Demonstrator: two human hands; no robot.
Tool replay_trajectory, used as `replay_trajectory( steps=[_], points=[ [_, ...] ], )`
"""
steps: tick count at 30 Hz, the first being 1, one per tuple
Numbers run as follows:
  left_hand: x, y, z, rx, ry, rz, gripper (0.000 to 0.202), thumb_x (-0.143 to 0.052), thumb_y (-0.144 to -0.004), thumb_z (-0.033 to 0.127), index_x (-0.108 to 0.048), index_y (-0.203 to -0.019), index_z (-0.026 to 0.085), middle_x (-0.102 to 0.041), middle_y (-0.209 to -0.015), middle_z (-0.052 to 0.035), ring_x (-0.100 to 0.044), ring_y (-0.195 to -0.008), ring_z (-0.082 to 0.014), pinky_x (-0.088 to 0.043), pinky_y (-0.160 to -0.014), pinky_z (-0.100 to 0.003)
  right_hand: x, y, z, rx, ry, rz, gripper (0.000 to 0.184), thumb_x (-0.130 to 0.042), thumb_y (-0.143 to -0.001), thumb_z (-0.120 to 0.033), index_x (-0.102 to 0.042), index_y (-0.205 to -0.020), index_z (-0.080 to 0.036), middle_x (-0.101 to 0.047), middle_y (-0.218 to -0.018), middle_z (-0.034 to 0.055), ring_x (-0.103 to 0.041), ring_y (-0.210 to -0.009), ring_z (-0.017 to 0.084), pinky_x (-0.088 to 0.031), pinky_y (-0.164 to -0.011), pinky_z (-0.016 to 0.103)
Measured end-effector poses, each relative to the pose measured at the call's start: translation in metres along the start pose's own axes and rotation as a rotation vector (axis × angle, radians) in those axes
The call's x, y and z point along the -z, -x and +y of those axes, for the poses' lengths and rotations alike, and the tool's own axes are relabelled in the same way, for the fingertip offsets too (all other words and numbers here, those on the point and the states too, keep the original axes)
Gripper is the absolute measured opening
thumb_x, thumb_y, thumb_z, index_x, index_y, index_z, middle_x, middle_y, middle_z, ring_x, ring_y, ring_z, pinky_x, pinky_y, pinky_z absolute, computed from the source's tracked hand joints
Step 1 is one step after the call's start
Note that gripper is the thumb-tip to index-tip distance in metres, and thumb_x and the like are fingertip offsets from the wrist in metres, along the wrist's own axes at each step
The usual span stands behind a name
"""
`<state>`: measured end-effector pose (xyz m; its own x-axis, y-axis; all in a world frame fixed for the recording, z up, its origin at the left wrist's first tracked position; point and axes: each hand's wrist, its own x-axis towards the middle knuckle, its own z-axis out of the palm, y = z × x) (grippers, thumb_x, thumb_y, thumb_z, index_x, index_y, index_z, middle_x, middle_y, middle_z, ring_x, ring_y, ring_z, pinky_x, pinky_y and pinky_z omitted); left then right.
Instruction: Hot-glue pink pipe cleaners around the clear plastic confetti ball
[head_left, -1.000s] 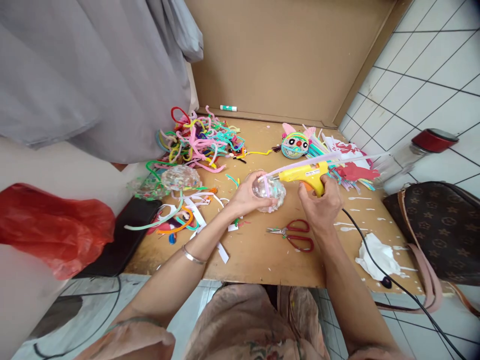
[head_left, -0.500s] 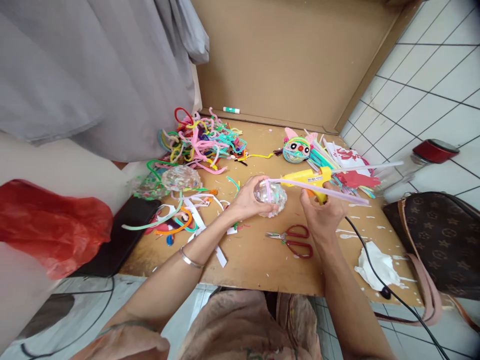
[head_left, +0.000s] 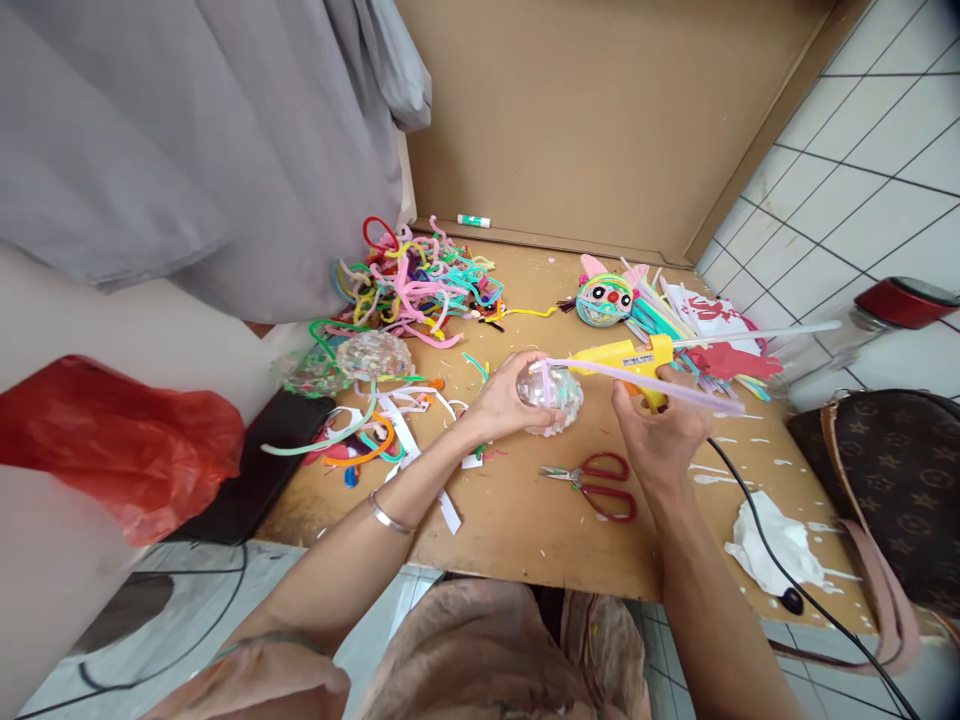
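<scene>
Over mid-table (head_left: pixel 510 540), the clear plastic ball (head_left: pixel 564 408) sits in the person's L hand (head_left: pixel 504 398), thumb & fingers curved round its L side; can't tell if it touches the wood. R hand (head_left: pixel 666 425), well apart, grips the yellow glue gun (head_left: pixel 654 354), nozzle end nr. the ball. Lilac pipe cleaner (head_left: pixel 637 376) on the ball, loose end past the gun; prob. soft, bendy. Ball's prob. light, slick, dentable: best held lightly by its sides, w/ fingers off the strip.

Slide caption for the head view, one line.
Left hand holds a clear ball, right hand a yellow glue gun; red-handled scissors lie on the table.
</scene>
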<state>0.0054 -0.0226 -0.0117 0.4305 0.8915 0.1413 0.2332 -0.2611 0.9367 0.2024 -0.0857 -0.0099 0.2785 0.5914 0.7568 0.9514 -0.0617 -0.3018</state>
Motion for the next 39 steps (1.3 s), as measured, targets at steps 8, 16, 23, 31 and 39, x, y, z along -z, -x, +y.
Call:
replay_trajectory(
  steps=[8,16,23,31,39],
  points=[
    [-0.0001,0.0000,0.0015,0.006,0.014,0.001,0.081,-0.081,-0.054,0.030,-0.051,-0.128,0.016,-0.055,-0.132,-0.0092,-0.056,-0.118,-0.0260,-0.045,-0.103,-0.036,0.0003,0.0007,0.0005,0.015,-0.011,-0.017,0.032,-0.053,-0.085,-0.044,-0.056,-0.102,-0.017,-0.064,-0.086,0.0085,-0.062,-0.080,0.022,-0.047,-0.077,0.034],
    [-0.0004,-0.0006,-0.0012,-0.012,0.018,0.003,0.080,-0.081,-0.054,0.030,-0.051,-0.127,0.017,-0.055,-0.132,-0.0084,-0.056,-0.117,-0.0254,-0.045,-0.103,-0.037,-0.0033,-0.0004,0.0042,0.086,-0.056,0.095,0.026,-0.061,-0.079,-0.039,-0.057,-0.094,-0.019,-0.063,-0.080,0.0046,-0.059,-0.070,0.019,-0.046,-0.067,0.031],
    [-0.0004,-0.0013,-0.0017,-0.016,0.020,0.011,0.081,-0.082,-0.054,0.031,-0.051,-0.128,0.015,-0.055,-0.133,-0.0096,-0.055,-0.119,-0.0253,-0.044,-0.105,-0.036,-0.0029,-0.0005,0.0052,0.134,-0.076,0.120,0.022,-0.064,-0.079,-0.036,-0.058,-0.091,-0.019,-0.064,-0.079,0.0041,-0.058,-0.066,0.018,-0.046,-0.065,0.031],
    [-0.0006,-0.0007,-0.0016,-0.018,0.005,0.010,0.082,-0.082,-0.054,0.031,-0.051,-0.128,0.014,-0.055,-0.132,-0.0102,-0.056,-0.118,-0.0254,-0.045,-0.103,-0.037,-0.0024,-0.0009,0.0049,0.135,-0.066,0.113,0.023,-0.063,-0.079,-0.036,-0.058,-0.093,-0.019,-0.064,-0.079,0.0042,-0.060,-0.069,0.019,-0.046,-0.066,0.031],
    [-0.0001,-0.0004,-0.0008,-0.028,-0.012,0.005,0.080,-0.081,-0.055,0.032,-0.051,-0.128,0.015,-0.054,-0.134,-0.0096,-0.055,-0.120,-0.0260,-0.044,-0.104,-0.037,-0.0015,-0.0008,0.0064,0.146,-0.078,0.102,0.022,-0.062,-0.081,-0.034,-0.059,-0.095,-0.018,-0.064,-0.080,0.0046,-0.061,-0.072,0.019,-0.047,-0.067,0.031]
  ],
)
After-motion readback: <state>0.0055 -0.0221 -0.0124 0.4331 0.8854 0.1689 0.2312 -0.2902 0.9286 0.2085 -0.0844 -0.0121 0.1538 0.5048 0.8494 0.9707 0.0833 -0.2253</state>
